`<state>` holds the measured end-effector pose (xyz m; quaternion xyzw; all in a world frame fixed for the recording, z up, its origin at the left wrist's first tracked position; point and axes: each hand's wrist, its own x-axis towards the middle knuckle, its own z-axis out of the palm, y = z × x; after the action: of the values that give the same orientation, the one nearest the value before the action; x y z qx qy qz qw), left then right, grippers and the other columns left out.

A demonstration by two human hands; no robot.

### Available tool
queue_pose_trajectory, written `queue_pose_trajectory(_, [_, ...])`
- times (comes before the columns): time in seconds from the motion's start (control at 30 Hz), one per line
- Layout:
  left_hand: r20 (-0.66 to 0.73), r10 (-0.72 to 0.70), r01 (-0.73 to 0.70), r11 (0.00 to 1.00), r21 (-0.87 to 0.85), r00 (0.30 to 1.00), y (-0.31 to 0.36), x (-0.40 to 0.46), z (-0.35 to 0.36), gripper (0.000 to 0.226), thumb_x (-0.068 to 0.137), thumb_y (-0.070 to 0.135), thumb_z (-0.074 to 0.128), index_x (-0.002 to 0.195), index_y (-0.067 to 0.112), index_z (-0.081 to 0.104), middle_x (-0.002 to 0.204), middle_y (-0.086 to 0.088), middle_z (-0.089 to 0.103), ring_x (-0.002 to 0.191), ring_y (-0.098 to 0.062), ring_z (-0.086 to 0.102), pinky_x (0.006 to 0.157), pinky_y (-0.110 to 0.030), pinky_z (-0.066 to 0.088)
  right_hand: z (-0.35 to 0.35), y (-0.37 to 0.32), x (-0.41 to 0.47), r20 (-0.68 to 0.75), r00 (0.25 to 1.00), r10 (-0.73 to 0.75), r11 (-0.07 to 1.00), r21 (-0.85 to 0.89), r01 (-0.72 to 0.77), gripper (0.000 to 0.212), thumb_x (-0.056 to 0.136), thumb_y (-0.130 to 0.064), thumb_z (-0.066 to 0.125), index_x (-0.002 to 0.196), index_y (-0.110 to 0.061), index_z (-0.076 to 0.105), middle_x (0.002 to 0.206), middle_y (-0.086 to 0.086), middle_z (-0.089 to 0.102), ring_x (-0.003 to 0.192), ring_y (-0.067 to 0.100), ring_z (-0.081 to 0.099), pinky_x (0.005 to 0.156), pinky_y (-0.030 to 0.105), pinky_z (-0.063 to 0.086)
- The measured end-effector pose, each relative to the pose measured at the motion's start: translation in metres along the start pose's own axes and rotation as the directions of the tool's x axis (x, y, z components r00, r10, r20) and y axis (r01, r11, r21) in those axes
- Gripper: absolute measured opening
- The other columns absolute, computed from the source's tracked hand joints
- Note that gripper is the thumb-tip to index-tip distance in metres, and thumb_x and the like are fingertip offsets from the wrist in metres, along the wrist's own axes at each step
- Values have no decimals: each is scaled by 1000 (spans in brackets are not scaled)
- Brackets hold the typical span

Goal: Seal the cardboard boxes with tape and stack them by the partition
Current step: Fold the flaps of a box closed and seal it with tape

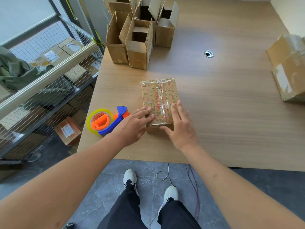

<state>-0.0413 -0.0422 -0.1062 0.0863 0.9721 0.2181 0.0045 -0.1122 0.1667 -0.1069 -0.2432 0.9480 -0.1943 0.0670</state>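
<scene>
On a wood-grain table [222, 100] in a packing room with grey tiled floor, a person leans over a small printed cardboard box [159, 96] that lies flat near the table's front edge, its top seam already covered by a strip of clear tape running its length. The left hand [133, 124] rests on the near left corner of the box with fingers straight and loosely spread, pressing down on the taped lid rather than curling round anything; the right hand [181, 126] lies flat along the box's right side, fingers extended and close together, the thumb reaching toward the near end face. Just beside the left hand, on the table, sits a tape dispenser [108, 122] in blue and orange with a roll of clear tape, untouched. At the far end of the table stand several open cardboard boxes [138, 35], flaps up and not yet sealed; a larger taped box [288, 70] sits at the right edge. A wire-mesh cart [49, 83] holding parcels stands to the left of the table. The small box looks light and fairly stiff, though its glossy tape would likely be slippery under the palms, so the surest hold would probably be on the bare cardboard of the two long sides, one hand on each, lifting it level. Whether it holds anything inside cannot be told. The corners appear prone to denting if squeezed hard.
</scene>
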Motion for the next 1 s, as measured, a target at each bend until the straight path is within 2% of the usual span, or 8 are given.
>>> queue_pose_trajectory(0.13, [-33, -27, 26, 999, -37, 999, 3, -2, 8, 63, 88, 1, 74, 147, 9, 54, 160, -12, 39, 151, -31, 32, 124, -46, 29, 5, -6, 12, 81, 988, -128, 989, -59, 133, 79, 92, -42, 68, 157, -13, 35, 167, 13, 23, 155, 27, 18, 128, 38, 12])
queue_pose_trajectory(0.27, [-55, -18, 15, 999, -41, 998, -1, -4, 12, 62, 87, -1, 71, 146, 9, 55, 160, -12, 41, 151, -32, 33, 123, -44, 30, 12, -3, 9, 107, 983, -152, 978, -126, 165, 68, 97, -36, 61, 156, -10, 38, 165, 17, 25, 154, 32, 21, 128, 42, 14])
queue_pose_trajectory(0.4, [-42, 1, -2, 1000, -28, 999, -3, -2, 6, 63, 91, 7, 73, 150, 13, 51, 161, -10, 38, 152, -28, 30, 126, -36, 22, 1, -3, 9, 115, 978, -172, 981, -67, 181, 70, 91, -39, 66, 151, -8, 46, 161, 18, 34, 152, 34, 27, 127, 42, 18])
queue_pose_trajectory(0.5, [8, 24, -24, 1000, -16, 1000, -7, 0, -1, 63, 95, 14, 71, 152, 17, 47, 163, -7, 35, 154, -24, 26, 123, -27, 14, -5, -1, 12, 121, 975, -188, 978, -71, 198, 67, 87, -31, 72, 146, -8, 53, 157, 18, 40, 149, 34, 34, 123, 37, 17])
queue_pose_trajectory(0.63, [-7, 27, -27, 999, -31, 1000, -9, 1, 1, 57, 92, 2, 71, 146, 12, 56, 156, -12, 45, 149, -32, 36, 121, -35, 25, -1, -1, 10, 114, 972, -205, 972, -90, 216, 65, 88, -22, 74, 147, -8, 52, 157, 19, 40, 148, 36, 35, 124, 45, 27])
queue_pose_trajectory(0.73, [-23, 1, -2, 999, -33, 1000, -4, 0, 6, 57, 90, -1, 72, 144, 11, 58, 155, -13, 47, 147, -34, 38, 121, -40, 29, 0, 1, 11, 118, 972, -203, 974, -75, 212, 63, 88, -21, 74, 146, -7, 53, 157, 18, 40, 148, 34, 35, 124, 44, 26])
queue_pose_trajectory(0.87, [28, 42, -42, 999, 15, 999, -4, 5, -1, 59, 88, -7, 68, 142, 14, 60, 149, -9, 53, 142, -33, 44, 122, -43, 27, -15, 13, 11, 169, 964, -204, 979, 32, 202, 68, 87, -38, 74, 146, -11, 54, 160, 11, 37, 151, 27, 30, 125, 44, 23])
queue_pose_trajectory(1.0, [60, 76, -76, 997, 2, 995, -5, 7, -7, 67, 82, -15, 59, 143, 14, 59, 147, -3, 58, 143, -27, 42, 127, -50, 15, -19, 14, 6, 139, 981, -138, 989, -31, 144, 98, 70, -86, 58, 137, -14, 59, 154, 4, 44, 143, 27, 39, 116, 47, 39])
